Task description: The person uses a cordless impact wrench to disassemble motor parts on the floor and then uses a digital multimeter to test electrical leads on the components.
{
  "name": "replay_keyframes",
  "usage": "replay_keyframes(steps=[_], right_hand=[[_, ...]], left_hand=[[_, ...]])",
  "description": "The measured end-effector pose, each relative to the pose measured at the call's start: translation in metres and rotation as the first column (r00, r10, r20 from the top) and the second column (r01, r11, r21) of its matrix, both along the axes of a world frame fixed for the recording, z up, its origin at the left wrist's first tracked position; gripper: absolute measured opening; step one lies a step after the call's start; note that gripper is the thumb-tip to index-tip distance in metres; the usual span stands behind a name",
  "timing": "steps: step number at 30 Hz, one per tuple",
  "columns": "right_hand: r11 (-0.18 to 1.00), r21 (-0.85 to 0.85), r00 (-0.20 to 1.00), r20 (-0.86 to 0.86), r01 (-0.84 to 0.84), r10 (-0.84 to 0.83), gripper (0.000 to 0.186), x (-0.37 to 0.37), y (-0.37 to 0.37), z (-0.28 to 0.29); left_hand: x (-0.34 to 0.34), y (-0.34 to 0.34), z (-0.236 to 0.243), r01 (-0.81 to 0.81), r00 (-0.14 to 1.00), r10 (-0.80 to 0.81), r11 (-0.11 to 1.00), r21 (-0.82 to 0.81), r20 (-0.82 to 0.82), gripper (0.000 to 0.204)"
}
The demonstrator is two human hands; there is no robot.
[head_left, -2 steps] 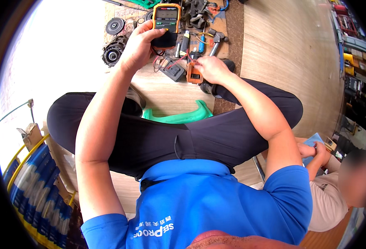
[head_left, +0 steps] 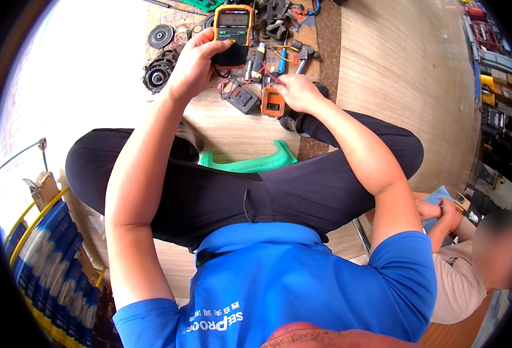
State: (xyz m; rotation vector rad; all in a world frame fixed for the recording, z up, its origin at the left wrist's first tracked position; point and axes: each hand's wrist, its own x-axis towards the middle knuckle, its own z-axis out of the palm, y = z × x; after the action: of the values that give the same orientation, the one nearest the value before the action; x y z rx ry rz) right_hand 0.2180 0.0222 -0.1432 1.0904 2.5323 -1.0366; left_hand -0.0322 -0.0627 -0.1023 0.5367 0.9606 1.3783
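Note:
My left hand is closed around a digital meter with an orange rim, its thumb on the front near a yellow button. The meter is held up above the cluttered floor. My right hand has its fingers pinched together on a red wire. Just below those fingertips lies an orange and black block-shaped part with a dark opening. To its left sits a grey slotted battery connector with thin wires running from it. Exactly how the wire sits between my fingertips is partly hidden.
A hammer, a blue screwdriver and a yellow-black cutter lie beyond my right hand. Round black machine parts are at the left. A green curved piece lies before my lap. Another person sits at the right.
My right hand has lifted slightly away from the orange part, and the red wire's loop has shifted upward with it. My left hand and the meter look unchanged.

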Motion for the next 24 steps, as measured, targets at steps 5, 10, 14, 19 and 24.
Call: replay_keyframes(steps=[5,10,14,19,24], right_hand=[[0.99,-0.065,0.991,-0.051,0.123,-0.126,0.028,0.001,0.007,-0.009],[0.991,-0.008,0.991,0.041,0.13,-0.129,0.027,-0.003,0.006,-0.008],[0.981,0.02,0.981,0.034,0.192,-0.193,0.028,-0.01,0.012,-0.01],[0.975,0.039,0.976,-0.027,0.219,-0.218,0.03,-0.038,0.011,-0.004],[0.96,-0.033,0.955,-0.097,0.278,-0.28,0.03,-0.052,0.004,-0.019]], left_hand=[[0.0,0.0,0.001,-0.018,1.0,0.018,1.0,0.005,-0.006,0.028],[-0.003,-0.003,0.013,-0.067,0.998,0.067,0.997,0.043,-0.005,0.029],[-0.011,-0.002,0.045,-0.147,0.989,0.144,0.985,0.094,0.042,0.029],[-0.034,-0.009,0.087,-0.297,0.946,0.27,0.944,0.146,0.176,0.027],[-0.07,-0.043,0.138,-0.528,0.847,0.5,0.755,0.388,0.18,0.026]])
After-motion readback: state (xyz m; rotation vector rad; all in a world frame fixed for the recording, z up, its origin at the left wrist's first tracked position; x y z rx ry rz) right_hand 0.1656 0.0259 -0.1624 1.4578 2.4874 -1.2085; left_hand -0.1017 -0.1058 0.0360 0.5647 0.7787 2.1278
